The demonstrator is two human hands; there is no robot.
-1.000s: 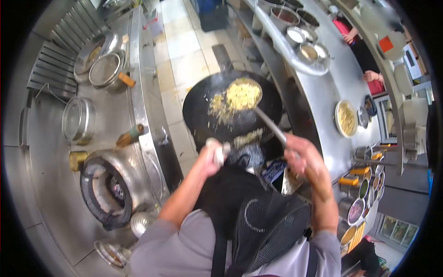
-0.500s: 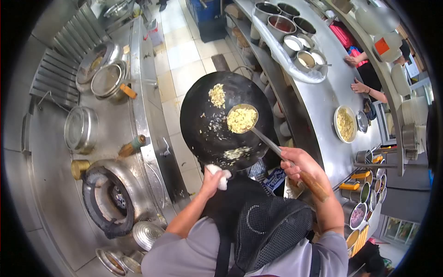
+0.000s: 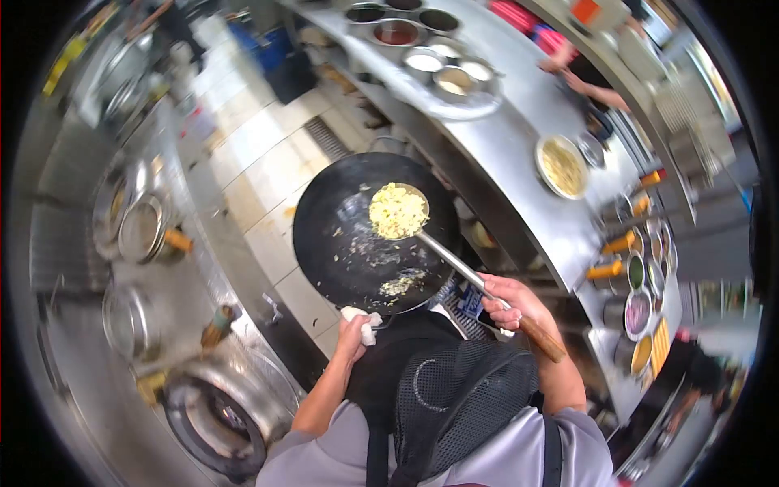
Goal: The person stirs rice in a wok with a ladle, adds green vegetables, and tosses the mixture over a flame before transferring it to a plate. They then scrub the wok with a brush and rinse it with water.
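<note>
My left hand (image 3: 350,341) is closed around a folded white cloth (image 3: 363,318) at the near rim of a large black wok (image 3: 320,243). The wok is held up in front of my body, over the floor. In my right hand (image 3: 514,300) is a long-handled ladle (image 3: 454,261) with a wooden grip end. Its bowl hangs over the middle of the wok, heaped with yellow and white crumbly food (image 3: 398,211) that looks like egg fried rice. Loose grains and a small patch of the food (image 3: 402,284) cling to the wok's inner surface.
On the left counter stand a wok burner (image 3: 215,426), a brush (image 3: 217,327) and a lidded pot (image 3: 130,322). A steel table (image 3: 519,174) to the right carries a bowl of yellow food (image 3: 561,166), seasoning pots (image 3: 423,63) and ingredient containers (image 3: 638,312). Another person's hands (image 3: 568,75) are across it.
My view and body have turned to the right, with the wok moving along. The food clump at the wok's far side is gone, and the ladle's heap is higher.
</note>
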